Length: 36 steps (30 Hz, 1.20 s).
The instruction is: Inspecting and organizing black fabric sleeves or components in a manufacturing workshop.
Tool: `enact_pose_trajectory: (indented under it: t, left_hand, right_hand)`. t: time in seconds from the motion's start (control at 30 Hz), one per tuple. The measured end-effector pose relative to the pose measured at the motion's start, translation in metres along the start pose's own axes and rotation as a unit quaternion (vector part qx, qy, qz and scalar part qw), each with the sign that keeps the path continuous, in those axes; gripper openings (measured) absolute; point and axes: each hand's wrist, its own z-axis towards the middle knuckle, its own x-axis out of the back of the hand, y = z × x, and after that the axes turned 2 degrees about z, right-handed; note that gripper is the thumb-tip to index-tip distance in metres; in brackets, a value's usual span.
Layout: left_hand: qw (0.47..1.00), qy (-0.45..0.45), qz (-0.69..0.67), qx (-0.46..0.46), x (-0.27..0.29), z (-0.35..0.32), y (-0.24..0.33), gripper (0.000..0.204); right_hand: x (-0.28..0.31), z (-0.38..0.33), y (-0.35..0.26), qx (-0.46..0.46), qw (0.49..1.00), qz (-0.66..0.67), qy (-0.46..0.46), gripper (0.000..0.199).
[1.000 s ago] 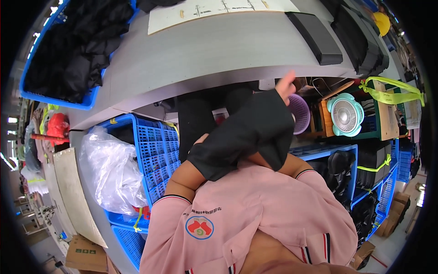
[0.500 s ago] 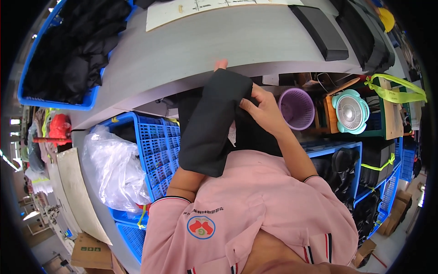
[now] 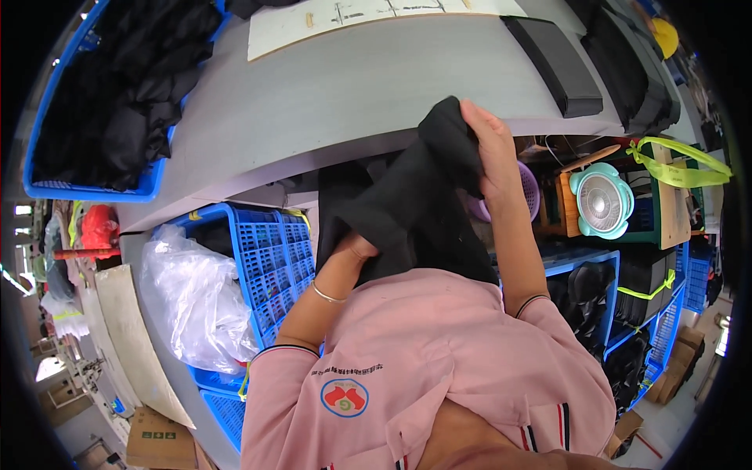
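Note:
A black fabric sleeve [image 3: 403, 200] stretches between my two hands over my lap, just in front of the table edge. My right hand [image 3: 492, 145] is closed on its raised far end, thumb side against the cloth. The wrist of my left hand [image 3: 362, 244] goes into the sleeve's near opening. The cloth hides the fingers of that hand, so their pose does not show. Folds run across the middle of the sleeve, and its near end hangs loose around my left wrist.
The grey table [image 3: 313, 102] bears a blue crate [image 3: 137, 194] of black fabric, a white marked board [image 3: 282, 39] and black slabs [image 3: 552, 66]. Below stand a blue crate [image 3: 270, 251] with clear plastic [image 3: 200, 305], a purple basket [image 3: 529, 192] and a teal fan [image 3: 601, 201].
My left hand has drawn back inside the sleeve; its fingertips no longer stick out of the far end. My right hand has moved up and right, pulling the sleeve's far end along.

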Motion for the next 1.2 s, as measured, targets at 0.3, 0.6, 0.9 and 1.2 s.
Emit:
enact_pose_trajectory:
  t: [0.3, 0.6, 0.9, 1.2]
  left_hand:
    - [0.998, -0.003, 0.011, -0.061, 0.004, 0.046, 0.013, 0.066]
    - [0.997, 0.019, 0.053, -0.046, 0.018, 0.033, -0.013, 0.06]
    - [0.995, 0.024, 0.077, -0.061, 0.037, 0.003, -0.008, 0.054]
    - [0.509, -0.022, 0.858, -0.068, 0.063, -0.002, -0.016, 0.053]
  right_hand:
    - [0.006, -0.023, 0.031, 0.491, 0.625, -0.608, 0.007, 0.064]
    - [0.022, 0.02, 0.038, 0.528, 0.578, -0.611, 0.119, 0.025]
    - [0.014, -0.001, 0.043, 0.486, 0.593, -0.631, 0.12, 0.026]
    - [0.005, -0.005, 0.03, 0.309, 0.766, -0.557, 0.091, 0.037]
